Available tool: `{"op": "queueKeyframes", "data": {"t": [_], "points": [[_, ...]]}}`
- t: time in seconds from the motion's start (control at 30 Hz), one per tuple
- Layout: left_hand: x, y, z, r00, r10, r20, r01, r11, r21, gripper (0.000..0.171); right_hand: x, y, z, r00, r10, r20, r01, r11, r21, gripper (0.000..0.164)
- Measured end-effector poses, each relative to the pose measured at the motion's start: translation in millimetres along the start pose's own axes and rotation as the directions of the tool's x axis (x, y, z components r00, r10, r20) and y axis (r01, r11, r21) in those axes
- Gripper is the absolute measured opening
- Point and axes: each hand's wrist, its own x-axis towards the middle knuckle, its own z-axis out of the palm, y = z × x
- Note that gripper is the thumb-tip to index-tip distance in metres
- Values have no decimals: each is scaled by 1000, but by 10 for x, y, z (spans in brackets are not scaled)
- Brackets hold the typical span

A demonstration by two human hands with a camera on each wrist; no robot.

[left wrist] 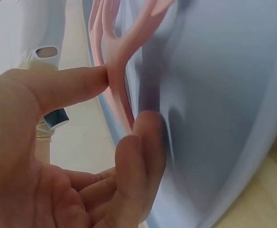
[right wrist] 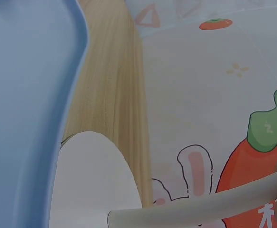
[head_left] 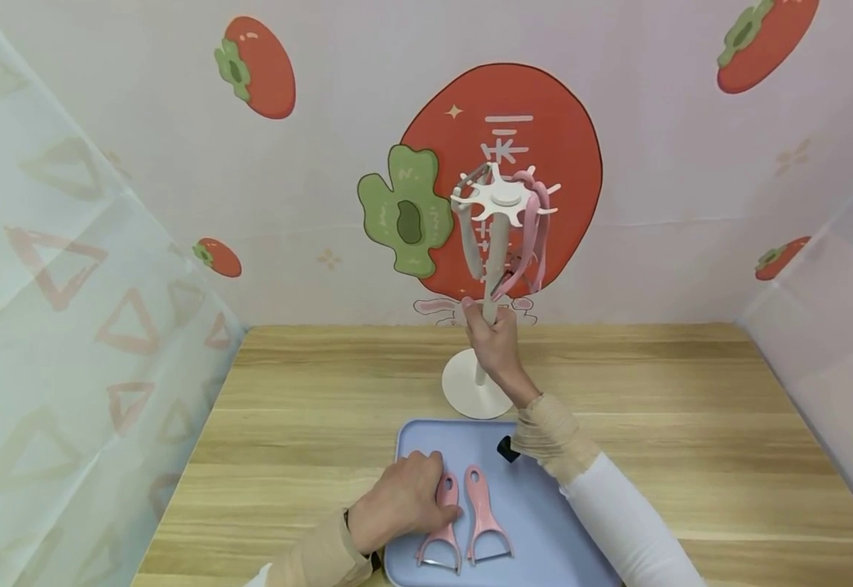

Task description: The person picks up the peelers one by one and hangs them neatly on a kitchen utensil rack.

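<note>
Inside a blue tray (head_left: pixel 544 530) lie two pink Y-shaped peelers with their blades toward the near edge. My left hand (head_left: pixel 403 499) pinches the left peeler (head_left: pixel 447 490) by its handle; in the left wrist view the thumb presses one side of the pink handle (left wrist: pixel 121 97) and fingertips meet the other. Beside it, the right peeler (head_left: pixel 479 497) lies untouched. My right hand (head_left: pixel 496 346) grips the pole of a white stand (head_left: pixel 498 244), below its pronged top. Pink peelers (head_left: pixel 532 232) hang at the top's right, and a pale grey peeler (head_left: pixel 468 240) hangs at its left.
The stand's round white base (head_left: pixel 463 387) sits on the wooden table (head_left: pixel 309 408), just behind the tray. A printed cloth (head_left: pixel 338 187) with red fruit pictures hangs behind the table, and pale cloth walls (head_left: pixel 89 326) flank both sides.
</note>
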Motion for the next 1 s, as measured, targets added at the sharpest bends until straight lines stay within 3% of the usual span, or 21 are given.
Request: {"op": "queueKeyframes", "data": {"t": [0.37,0.63,1.0], "points": [[-66,54,43,1000,-22,10,22,1000,10,50,-11,-26,0,1000,30,1,-30,1000,-6,57],[-73,82,64,998,-50,42,49,999,24,46,-34,-266,8,1000,20,21,-20,1000,3,54],[-89,107,27,998,12,-56,-7,995,98,30,-5,7,-3,1000,-3,-7,3,1000,-13,58]]}}
